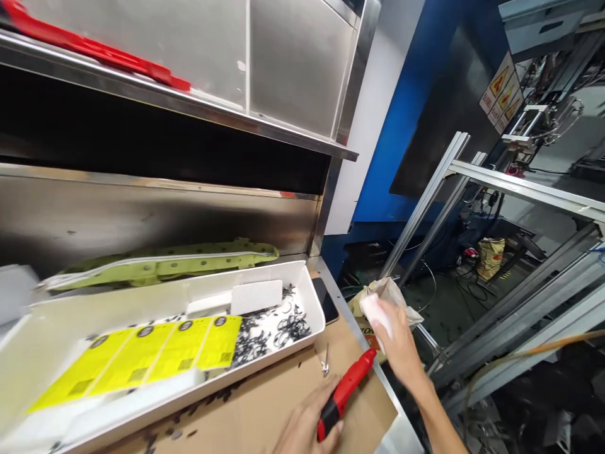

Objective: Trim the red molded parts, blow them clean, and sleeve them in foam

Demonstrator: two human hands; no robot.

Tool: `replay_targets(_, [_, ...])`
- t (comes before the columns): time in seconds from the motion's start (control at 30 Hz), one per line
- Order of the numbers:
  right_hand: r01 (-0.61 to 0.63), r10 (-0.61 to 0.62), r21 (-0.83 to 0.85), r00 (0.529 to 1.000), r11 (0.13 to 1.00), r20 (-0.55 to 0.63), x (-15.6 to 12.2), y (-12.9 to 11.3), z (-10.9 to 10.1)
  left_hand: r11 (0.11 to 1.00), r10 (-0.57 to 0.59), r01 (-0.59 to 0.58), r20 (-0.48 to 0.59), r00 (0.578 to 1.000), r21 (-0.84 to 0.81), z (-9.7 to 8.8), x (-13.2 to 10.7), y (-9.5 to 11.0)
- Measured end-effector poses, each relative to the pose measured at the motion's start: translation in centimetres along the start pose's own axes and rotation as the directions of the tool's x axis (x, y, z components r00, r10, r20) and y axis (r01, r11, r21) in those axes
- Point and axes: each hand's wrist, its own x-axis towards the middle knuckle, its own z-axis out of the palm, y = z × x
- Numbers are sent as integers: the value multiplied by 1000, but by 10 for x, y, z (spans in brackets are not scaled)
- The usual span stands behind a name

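Observation:
My left hand (305,424) is closed around a red-and-black handled tool (344,392) that lies over the cardboard sheet (265,403) near the bench's right end. My right hand (399,343) reaches out past the bench edge and holds a small white piece (375,313), blurred by motion, just above a crumpled paper bag (390,291). A small metal screw-like part (326,362) lies on the cardboard between the tray and the tool.
A long white tray (302,277) holds yellow labels (142,359), white cards and a heap of small black rings (278,328). A green strip (165,265) lies behind it, a dark phone (325,299) beside it. Metal rails (496,315) and machinery stand right.

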Motion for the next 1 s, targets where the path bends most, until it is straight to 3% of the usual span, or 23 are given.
replay_targets(0.1, [-55, 55, -20, 998, 998, 23, -50, 19, 18, 999, 32, -33, -14, 999, -39, 15, 13, -14])
replay_targets(0.2, [-76, 82, -78, 993, 994, 85, -71, 26, 33, 993, 15, -19, -41, 999, -118, 18, 13, -22])
replay_targets(0.3, [-119, 131, -154, 989, 981, 70, -69, 27, 44, 989, -8, 1, -47, 999, -147, 17, 9, -23])
replay_targets(0.47, [-165, 165, -153, 986, 974, -17, -79, 16, 68, 982, -94, 113, 130, 987, -152, 13, 7, -17])
replay_targets(0.6, [-113, 116, -193, 993, 975, 1, -85, 9, 74, 953, -181, 184, 33, 983, -242, 22, 7, -15])
replay_targets(0.8, [-175, 179, -272, 984, 946, -11, -77, 11, 73, 897, -218, 172, -70, 973, -408, 51, 10, -22])
replay_targets(1.0, [-221, 229, -227, 974, 948, 5, -80, 5, 80, 921, -178, 133, -91, 980, -367, 53, 10, -28])
